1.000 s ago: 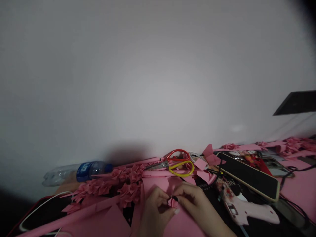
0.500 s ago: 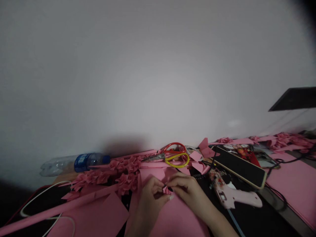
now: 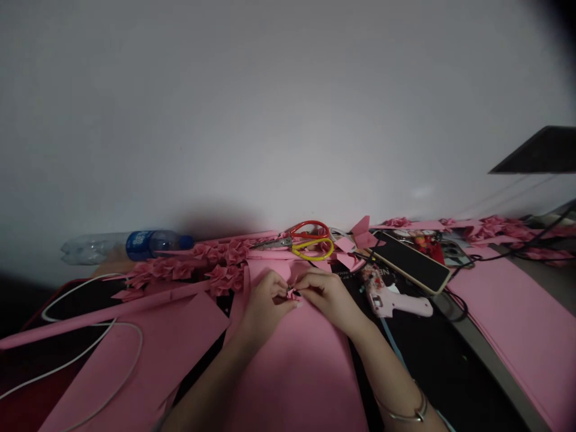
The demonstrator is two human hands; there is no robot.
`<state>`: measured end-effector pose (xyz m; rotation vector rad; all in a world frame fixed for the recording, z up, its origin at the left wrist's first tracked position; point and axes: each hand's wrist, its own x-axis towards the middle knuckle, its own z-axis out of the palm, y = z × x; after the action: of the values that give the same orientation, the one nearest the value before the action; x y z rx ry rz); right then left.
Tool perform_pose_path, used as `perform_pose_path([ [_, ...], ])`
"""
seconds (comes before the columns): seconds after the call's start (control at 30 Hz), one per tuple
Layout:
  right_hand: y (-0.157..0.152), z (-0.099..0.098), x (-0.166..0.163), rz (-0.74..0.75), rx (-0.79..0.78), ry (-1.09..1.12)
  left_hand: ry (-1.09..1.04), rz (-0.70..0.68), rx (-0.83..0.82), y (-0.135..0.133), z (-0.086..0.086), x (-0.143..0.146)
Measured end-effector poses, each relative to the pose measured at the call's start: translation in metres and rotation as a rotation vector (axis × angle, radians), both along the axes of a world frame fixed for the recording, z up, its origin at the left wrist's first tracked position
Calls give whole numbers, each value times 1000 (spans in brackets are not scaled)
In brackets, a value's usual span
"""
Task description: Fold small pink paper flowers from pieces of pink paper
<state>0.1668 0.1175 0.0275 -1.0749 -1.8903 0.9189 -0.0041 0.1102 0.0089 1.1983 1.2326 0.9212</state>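
A small pink paper flower (image 3: pixel 293 294) is between my two hands, over a large sheet of pink paper (image 3: pixel 297 372). My left hand (image 3: pixel 266 305) pinches it from the left, with thumb below and fingers curled above. From the other side, the fingertips of my right hand (image 3: pixel 326 297) close on its edge. A dark spot shows at the right fingertips; what it is I cannot make out. Just beyond the hands lie scissors (image 3: pixel 310 249) with one red and one yellow handle loop.
Several folded pink paper flowers (image 3: pixel 225 278) lie left, near a plastic bottle (image 3: pixel 153 245) and a white cable (image 3: pixel 139 348). On the right are a glue gun (image 3: pixel 400 304), a phone (image 3: pixel 411 261) and stacked pink sheets (image 3: pixel 522 324). A grey wall (image 3: pixel 288 120) rises behind.
The view has tipped downward, so everything sits higher and more of my forearms shows. Both hands keep their hold on the small paper flower, with only slight finger movement.
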Motion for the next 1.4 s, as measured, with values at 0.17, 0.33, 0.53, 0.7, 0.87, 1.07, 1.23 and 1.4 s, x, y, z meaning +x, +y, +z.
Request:
perform_pose_path([
  [0.17, -1, -1, -1, -9, 0, -10, 0, 13, 25, 0, 2, 0],
  [0.33, -2, 0, -4, -33, -9, -39, -3, 8, 39, 0, 0, 0],
  [0.53, -2, -2, -5, -57, -8, -43, -6, 23, 43, 1, 0, 0],
  [0.7, -2, -2, -6, -77, -8, -15, -47, 35, 62, 1, 2, 1],
  [0.87, -2, -1, -5, -90, -52, 20, -80, 45, 66, 2, -1, 0],
  [1.07, 0, -2, -7, -112, -192, 148, -80, 19, 62, 1, -2, 0],
  [1.23, 1, -4, -6, -100, -166, 76, -82, -27, 23, -1, 4, 2],
  [1.4, 1, -6, -5, -127, -190, 27, -23, -76, 65, -1, 1, 1],
])
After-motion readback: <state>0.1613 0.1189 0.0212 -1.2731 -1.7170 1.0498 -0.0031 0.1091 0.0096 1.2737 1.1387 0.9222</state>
